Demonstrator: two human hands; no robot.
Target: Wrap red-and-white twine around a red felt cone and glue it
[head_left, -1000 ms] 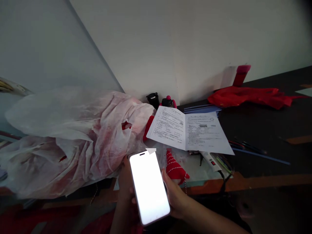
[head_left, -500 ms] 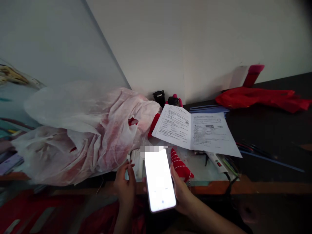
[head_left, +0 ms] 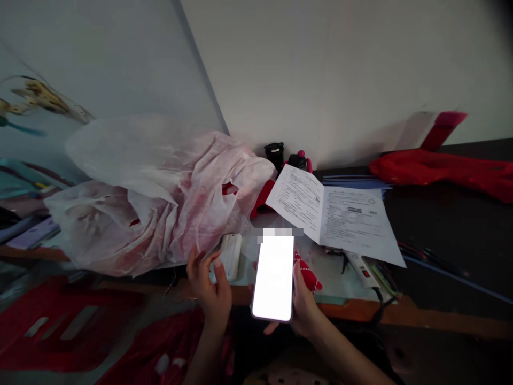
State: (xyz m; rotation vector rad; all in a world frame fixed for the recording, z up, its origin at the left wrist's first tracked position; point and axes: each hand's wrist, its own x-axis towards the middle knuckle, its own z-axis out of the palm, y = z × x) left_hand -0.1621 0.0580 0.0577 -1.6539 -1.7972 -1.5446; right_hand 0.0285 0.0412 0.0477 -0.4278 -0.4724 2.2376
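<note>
Right hand [head_left: 303, 299] fingers grip the phone [head_left: 273, 278] by its edges — across a gap left of it, left hand [head_left: 211, 289] loosely spread; beyond it, illegible printed sheet [head_left: 352, 214].

Bare, slender forearms [head_left: 339, 338] and slim-fingered left hand [head_left: 211, 287]

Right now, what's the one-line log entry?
right hand: holds lit phone | left hand: open, near white block | desk: unfolded printed sheet, bulging plastic bag
</note>
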